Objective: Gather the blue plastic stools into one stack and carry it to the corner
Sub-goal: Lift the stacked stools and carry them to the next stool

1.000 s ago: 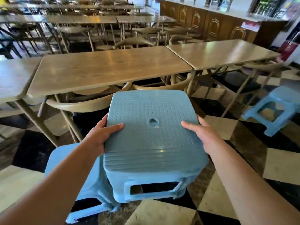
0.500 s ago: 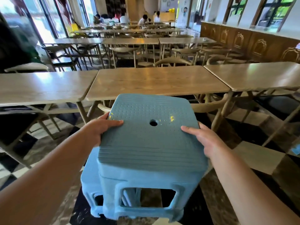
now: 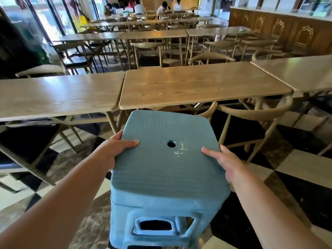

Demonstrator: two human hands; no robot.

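A stack of blue plastic stools (image 3: 167,177) fills the lower middle of the head view, its dotted seat with a round centre hole facing up. A seam below the seat shows one stool nested over another. My left hand (image 3: 115,151) grips the seat's left edge, thumb on top. My right hand (image 3: 222,162) grips the right edge the same way. The stack is held in front of me above the checkered floor; its feet are cut off by the frame's bottom.
Long wooden tables (image 3: 197,83) run across right ahead, with wooden chairs (image 3: 251,112) tucked under them. More rows of tables and chairs fill the room behind. A carved wooden counter (image 3: 287,31) lines the right wall. People sit at far tables (image 3: 163,8).
The view has swung left and lifted. The second stool that stood beside the held one on its left is gone from view, as is the stool on the floor at the right. Both hands keep their grip.
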